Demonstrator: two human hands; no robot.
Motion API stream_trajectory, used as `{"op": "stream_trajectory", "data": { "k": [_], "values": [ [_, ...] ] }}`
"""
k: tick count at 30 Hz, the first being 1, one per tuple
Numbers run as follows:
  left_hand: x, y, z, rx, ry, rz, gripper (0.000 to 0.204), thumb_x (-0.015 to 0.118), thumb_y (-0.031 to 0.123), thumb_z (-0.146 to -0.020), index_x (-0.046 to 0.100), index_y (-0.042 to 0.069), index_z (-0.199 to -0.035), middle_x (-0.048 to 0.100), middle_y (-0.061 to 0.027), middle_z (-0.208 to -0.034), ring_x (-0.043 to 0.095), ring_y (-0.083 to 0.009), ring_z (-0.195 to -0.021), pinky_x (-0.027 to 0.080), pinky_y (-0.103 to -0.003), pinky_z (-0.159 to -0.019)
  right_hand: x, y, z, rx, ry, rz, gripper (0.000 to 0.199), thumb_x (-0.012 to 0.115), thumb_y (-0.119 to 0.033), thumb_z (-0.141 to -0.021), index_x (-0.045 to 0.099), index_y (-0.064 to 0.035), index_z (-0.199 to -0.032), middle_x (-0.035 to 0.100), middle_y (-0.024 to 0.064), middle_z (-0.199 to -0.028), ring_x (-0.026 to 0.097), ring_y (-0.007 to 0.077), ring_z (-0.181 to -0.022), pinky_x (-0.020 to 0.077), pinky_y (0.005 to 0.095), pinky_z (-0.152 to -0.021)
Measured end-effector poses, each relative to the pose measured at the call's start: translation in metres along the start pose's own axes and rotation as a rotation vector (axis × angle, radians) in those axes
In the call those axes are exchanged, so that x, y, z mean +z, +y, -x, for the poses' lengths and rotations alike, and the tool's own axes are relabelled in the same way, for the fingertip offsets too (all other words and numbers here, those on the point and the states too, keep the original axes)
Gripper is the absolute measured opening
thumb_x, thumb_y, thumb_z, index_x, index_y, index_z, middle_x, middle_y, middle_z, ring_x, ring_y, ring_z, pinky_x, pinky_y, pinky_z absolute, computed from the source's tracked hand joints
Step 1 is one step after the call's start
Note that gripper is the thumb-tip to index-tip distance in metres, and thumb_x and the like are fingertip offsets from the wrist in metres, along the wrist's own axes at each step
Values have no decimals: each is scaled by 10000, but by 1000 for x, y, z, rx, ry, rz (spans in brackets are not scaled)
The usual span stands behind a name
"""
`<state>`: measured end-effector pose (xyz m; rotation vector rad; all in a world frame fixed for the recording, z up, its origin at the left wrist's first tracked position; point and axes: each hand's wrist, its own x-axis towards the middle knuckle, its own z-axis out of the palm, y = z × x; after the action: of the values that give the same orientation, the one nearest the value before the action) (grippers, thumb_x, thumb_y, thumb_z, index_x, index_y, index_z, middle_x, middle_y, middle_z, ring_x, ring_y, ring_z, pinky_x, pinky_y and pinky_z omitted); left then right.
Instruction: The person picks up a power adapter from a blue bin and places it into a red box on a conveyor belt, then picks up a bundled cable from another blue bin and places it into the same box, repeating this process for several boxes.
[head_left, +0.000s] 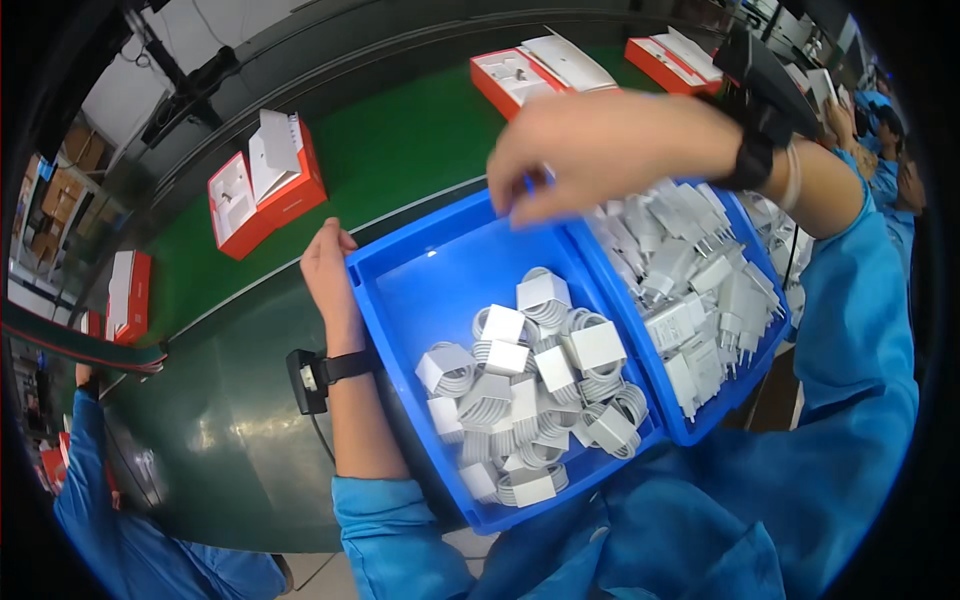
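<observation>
Boxes (285,205) unclosed, loads of coiled cables (487,400) left, right hand (600,145) fingers loosely half-curled, apparently empty, can't tell left hand (326,262) grip.

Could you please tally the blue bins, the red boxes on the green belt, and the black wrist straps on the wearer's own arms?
Blue bins: 2
Red boxes clearly visible on the green belt: 4
Black wrist straps: 2
Total: 8
A red piece at far left is partly hidden, so I left it out.
</observation>
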<state>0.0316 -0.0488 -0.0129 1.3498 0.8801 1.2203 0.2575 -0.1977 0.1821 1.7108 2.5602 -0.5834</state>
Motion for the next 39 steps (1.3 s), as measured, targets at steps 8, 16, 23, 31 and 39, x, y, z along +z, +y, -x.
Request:
{"op": "stream_trajectory", "data": {
  "k": [8,16,23,31,39],
  "values": [
    [20,12,27,-11,0,4,423,521,275,-979,500,69,-610,414,41,-549,351,-47,-503,270,-243,-484,71,-11,25,58,-182,-5,236,633,-189,-784,683,-4,-921,680,168,-848,663,332,-820,524,438,-715],
    [16,15,29,-39,31,-3,426,524,270,-969,485,69,-595,404,41,-550,348,-52,-513,261,-253,-489,57,-20,18,36,-292,26,275,680,-210,-694,713,-17,-886,687,170,-816,666,340,-813,520,418,-706],
    [6,16,13,-11,3,5,416,521,250,-966,476,64,-596,389,46,-564,336,-50,-525,252,-250,-496,-48,66,17,33,518,102,397,710,-195,-711,688,4,-1054,713,149,-971,694,245,-857,551,342,-793],
    [7,20,6,-15,4,-19,420,530,258,-964,480,62,-595,402,37,-562,346,-53,-530,261,-249,-499,-16,231,35,300,354,129,418,718,-93,-709,657,25,-1105,680,164,-1057,646,275,-1001,509,364,-893],
    [23,13,-9,-53,26,26,419,533,246,-972,472,71,-596,389,43,-565,325,-44,-526,237,-244,-494,-13,273,34,310,231,-17,368,739,-64,-715,687,-4,-1074,688,116,-1067,640,241,-1009,504,347,-880]
  ]
}}
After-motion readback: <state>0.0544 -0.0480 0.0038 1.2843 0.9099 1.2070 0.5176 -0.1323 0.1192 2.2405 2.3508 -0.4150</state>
